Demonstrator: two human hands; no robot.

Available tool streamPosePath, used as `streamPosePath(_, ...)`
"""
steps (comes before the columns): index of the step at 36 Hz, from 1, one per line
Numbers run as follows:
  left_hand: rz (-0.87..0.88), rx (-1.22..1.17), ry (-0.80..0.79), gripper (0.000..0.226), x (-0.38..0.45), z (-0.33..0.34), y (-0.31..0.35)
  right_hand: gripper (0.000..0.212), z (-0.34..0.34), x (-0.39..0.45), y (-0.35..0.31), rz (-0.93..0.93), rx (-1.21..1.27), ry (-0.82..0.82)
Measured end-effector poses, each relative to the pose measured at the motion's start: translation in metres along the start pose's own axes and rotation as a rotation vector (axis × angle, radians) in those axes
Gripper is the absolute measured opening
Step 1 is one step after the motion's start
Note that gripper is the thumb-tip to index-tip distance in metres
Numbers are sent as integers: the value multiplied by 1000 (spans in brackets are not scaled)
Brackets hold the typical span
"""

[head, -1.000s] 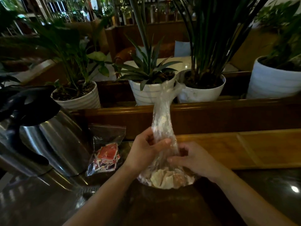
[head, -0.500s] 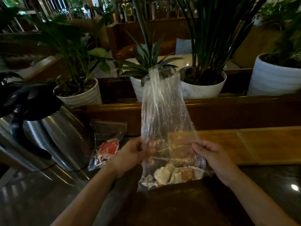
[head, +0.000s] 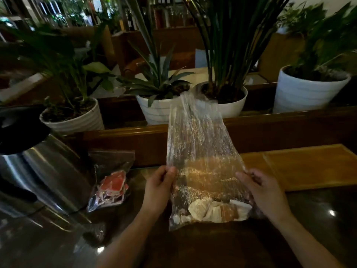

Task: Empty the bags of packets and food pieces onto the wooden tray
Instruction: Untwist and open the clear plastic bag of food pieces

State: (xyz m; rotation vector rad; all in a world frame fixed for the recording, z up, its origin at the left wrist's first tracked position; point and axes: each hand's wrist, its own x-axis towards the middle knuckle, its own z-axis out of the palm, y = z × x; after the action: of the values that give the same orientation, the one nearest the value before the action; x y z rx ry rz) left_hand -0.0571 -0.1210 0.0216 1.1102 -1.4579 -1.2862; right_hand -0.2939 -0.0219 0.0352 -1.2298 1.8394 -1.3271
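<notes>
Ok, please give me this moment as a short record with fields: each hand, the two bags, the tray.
left hand: pinches left edge of clear bag
right hand: holds right edge of clear bag
clear bag: upright, food pieces at bottom
second bag: on counter beside kettle, red packets inside
wooden tray: behind right hand, nothing emptied there yet

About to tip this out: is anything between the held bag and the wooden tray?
Nothing visible. The clear bag, gripped by the left hand and right hand, stands just in front of the wooden tray, whose visible surface is bare.
</notes>
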Motion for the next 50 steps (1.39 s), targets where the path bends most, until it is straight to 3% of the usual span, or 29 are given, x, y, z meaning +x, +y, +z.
streamPosePath(4,-58,-41,-45,17,6,9,-4,5,-10,6,13,46,45,-3)
streamPosePath(11,-113,-3,-6,6,17,32,0,8,-18,17,39,75,-1,79)
streamPosePath(17,-114,1,62,10,11,32,-3,38,-19,9,40,0,-153,140)
streamPosePath(22,-164,4,108,12,0,17,-7,45,-17,-5,34,-8,-264,159)
streamPosePath(27,-176,54,38,9,-21,-3,-14,44,-12,-33,23,-124,-486,269)
streamPosePath(37,-138,326,-151,13,-52,-75,-17,19,34,-55,-10,-384,-712,-116)
streamPosePath(42,-39,668,-276,12,-51,-119,-2,27,64,-50,-38,-456,-785,-383)
streamPosePath(45,-8,889,-257,21,-48,-145,5,31,87,-44,-55,-506,-796,-448)
streamPosePath(50,83,1266,-96,49,-42,-175,5,39,130,-30,-80,-534,-889,-451)
